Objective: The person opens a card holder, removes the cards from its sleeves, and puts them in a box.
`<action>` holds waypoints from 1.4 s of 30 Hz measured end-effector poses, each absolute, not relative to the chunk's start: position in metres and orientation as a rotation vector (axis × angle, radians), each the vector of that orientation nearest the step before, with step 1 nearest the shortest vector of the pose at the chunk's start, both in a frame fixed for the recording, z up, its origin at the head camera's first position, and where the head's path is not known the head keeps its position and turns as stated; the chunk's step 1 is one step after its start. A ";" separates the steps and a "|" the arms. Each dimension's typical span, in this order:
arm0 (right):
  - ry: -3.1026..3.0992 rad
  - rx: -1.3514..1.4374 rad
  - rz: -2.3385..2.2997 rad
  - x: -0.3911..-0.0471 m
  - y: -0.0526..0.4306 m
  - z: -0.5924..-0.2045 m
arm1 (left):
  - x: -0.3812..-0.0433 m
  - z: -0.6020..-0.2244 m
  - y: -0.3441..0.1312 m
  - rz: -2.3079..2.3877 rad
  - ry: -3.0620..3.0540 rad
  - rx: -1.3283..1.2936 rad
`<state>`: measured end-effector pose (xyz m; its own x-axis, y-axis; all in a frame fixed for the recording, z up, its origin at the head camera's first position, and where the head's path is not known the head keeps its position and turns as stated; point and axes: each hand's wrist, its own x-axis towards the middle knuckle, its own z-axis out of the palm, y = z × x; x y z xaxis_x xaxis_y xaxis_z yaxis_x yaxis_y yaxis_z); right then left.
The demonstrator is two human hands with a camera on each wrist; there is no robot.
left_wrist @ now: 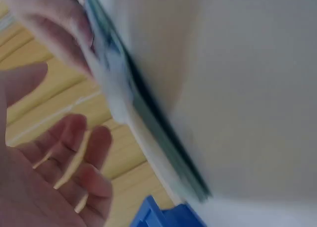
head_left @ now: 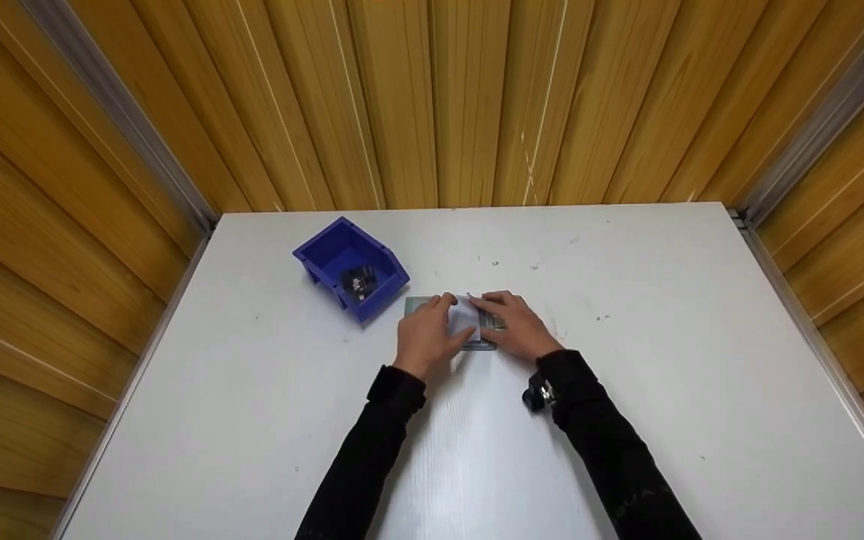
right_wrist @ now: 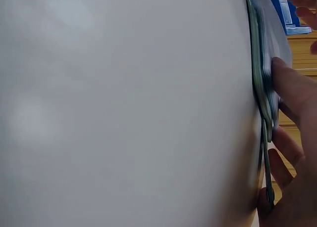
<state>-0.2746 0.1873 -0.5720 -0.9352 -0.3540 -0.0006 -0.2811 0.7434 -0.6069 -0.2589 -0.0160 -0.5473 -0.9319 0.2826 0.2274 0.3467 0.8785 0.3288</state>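
A flat, layered greenish thing like a booklet (right_wrist: 256, 54) lies on the white table, with a thin pale sheet (head_left: 463, 318) over its middle. My right hand (head_left: 518, 328) is at its right end. In the right wrist view, its thumb (right_wrist: 290, 83) presses the layers near the sheet, and a fingertip is at the end of a thin flap. My left hand (head_left: 426, 337) is over the left part; in the left wrist view its fingers (left_wrist: 96, 148) are loosely bent and apart from the booklet, holding nothing. The booklet's print is too blurred to read.
A blue plastic bin (head_left: 319, 247) stands tilted in angle at the back left, with a small black object (head_left: 359, 281) inside. Wood-patterned walls (head_left: 469, 105) rise behind the table (head_left: 627, 300) and on both sides.
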 end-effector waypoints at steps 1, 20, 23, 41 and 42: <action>2.821 -0.517 -0.960 -0.274 0.188 -0.572 | -0.258 -0.550 -0.012 -0.500 -2.891 -0.490; 2.820 -0.545 -0.938 -0.277 0.192 -0.572 | -0.250 -0.550 0.001 -0.112 -2.884 -0.659; 2.819 -0.549 -0.938 -0.277 0.192 -0.572 | -0.249 -0.550 0.001 -0.086 -2.881 -0.665; 2.802 -0.526 -0.989 -0.276 0.193 -0.574 | -0.249 -0.547 -0.007 -0.157 -2.753 -0.423; 2.805 -0.529 -0.987 -0.277 0.193 -0.574 | -0.249 -0.547 -0.008 -0.181 -2.742 -0.406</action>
<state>-0.2765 0.1929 -0.5739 -0.9315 -0.3636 0.0020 -0.2847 0.7260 -0.6260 -0.2488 -0.0082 -0.5465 -0.8933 0.2558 0.3694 0.3021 0.9505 0.0722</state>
